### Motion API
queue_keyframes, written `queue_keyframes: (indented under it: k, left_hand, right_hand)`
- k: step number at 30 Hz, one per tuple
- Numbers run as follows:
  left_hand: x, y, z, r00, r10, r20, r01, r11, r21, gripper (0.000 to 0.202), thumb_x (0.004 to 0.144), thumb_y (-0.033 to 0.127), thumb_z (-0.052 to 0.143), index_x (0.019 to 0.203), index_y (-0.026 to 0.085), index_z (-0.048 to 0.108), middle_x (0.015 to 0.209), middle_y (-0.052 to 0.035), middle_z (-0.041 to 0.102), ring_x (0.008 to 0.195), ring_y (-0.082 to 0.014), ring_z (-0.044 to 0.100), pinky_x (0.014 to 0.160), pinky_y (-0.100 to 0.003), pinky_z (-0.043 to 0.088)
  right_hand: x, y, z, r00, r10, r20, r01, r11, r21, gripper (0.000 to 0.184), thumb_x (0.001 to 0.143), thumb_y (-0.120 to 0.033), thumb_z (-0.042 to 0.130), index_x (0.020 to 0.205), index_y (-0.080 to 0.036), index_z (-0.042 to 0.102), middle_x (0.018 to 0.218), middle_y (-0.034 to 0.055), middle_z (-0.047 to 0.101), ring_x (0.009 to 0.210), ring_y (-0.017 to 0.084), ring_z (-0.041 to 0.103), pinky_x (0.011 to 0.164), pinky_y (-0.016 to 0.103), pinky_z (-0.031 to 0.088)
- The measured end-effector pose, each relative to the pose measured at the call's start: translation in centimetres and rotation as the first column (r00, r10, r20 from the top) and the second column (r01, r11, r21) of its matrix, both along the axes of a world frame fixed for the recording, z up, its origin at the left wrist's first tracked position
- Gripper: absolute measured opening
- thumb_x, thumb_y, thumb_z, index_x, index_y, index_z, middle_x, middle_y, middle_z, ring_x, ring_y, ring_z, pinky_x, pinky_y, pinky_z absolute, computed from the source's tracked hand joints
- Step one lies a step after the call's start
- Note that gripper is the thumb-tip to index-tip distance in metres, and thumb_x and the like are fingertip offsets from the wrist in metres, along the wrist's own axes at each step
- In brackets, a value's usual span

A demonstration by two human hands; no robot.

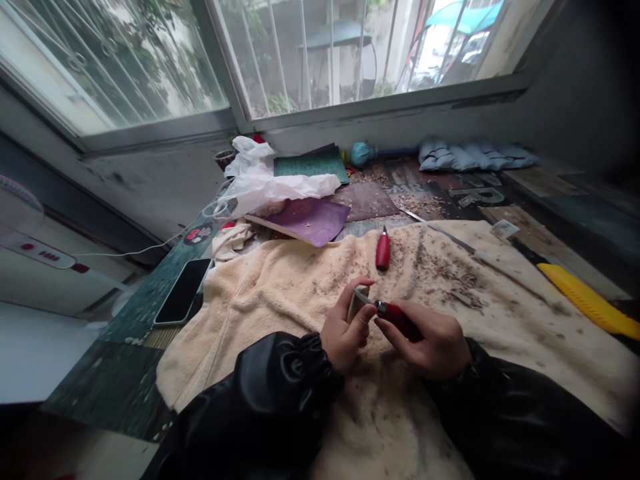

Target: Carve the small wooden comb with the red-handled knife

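My right hand (433, 337) is wrapped round the dark red handle of a carving knife (400, 321), its blade pointing left. In my left hand (349, 328) I grip a small piece of wood (357, 301), mostly hidden by the fingers. The blade lies against or just over the wood, with my left thumb close beside it. Beyond my hands a second red-handled carving tool (383, 250) rests on the beige towel (280, 287), tip pointing away. Wood shavings (457, 273) are scattered over the towel, mostly to the right.
A phone (183, 291) lies at the left table edge. On the right is a saw with a yellow handle (585, 297). A purple sheet (320, 223), white plastic bag (280, 187), green mat (313, 165) and pale blue wrapped bundle (475, 155) are at the back, below the window.
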State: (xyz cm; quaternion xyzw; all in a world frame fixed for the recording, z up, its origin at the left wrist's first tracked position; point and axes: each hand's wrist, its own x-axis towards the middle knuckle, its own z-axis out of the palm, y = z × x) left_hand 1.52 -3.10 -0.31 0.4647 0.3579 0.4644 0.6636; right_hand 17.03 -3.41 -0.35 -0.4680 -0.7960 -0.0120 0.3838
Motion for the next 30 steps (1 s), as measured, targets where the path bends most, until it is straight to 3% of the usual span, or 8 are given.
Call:
queue_keyframes:
  k: [9, 22, 30]
  left_hand:
    - [-0.2, 0.1, 0.0, 0.996, -0.063, -0.057, 0.065, 0.997, 0.03, 0.049, 0.081, 0.043, 0.05, 0.125, 0.027, 0.037, 0.06, 0.0048, 0.036, 0.045, -0.0043, 0.033, 0.04, -0.015, 0.029]
    - [0.2, -0.3, -0.2, 0.997, 0.035, -0.064, -0.034, 0.999, 0.027, 0.047, 0.08, 0.044, 0.051, 0.123, 0.027, 0.04, 0.055, 0.006, 0.031, 0.042, -0.0044, 0.027, 0.039, -0.017, 0.022]
    - [0.2, -0.4, 0.1, 0.995, 0.079, -0.061, -0.077, 0.996, 0.041, 0.052, 0.076, 0.047, 0.055, 0.122, 0.026, 0.042, 0.06, 0.0047, 0.032, 0.045, -0.0056, 0.027, 0.043, -0.02, 0.028]
  right_hand:
    - [0.4, 0.2, 0.9, 0.996, 0.093, 0.007, -0.092, 0.994, -0.055, 0.022, 0.081, -0.037, 0.052, 0.072, -0.017, 0.059, 0.058, 0.0005, 0.061, 0.043, 0.008, 0.051, 0.043, 0.019, 0.036]
    - [0.1, -0.3, 0.0, 1.0, 0.021, 0.005, -0.021, 1.0, -0.017, 0.018, 0.078, -0.035, 0.056, 0.078, -0.017, 0.059, 0.058, -0.0002, 0.058, 0.047, 0.01, 0.053, 0.047, 0.021, 0.037]
    - [-0.7, -0.7, 0.2, 0.997, -0.026, -0.067, 0.026, 1.0, 0.004, 0.02, 0.078, -0.035, 0.055, 0.075, -0.016, 0.06, 0.06, 0.0012, 0.061, 0.048, 0.01, 0.055, 0.048, 0.021, 0.037]
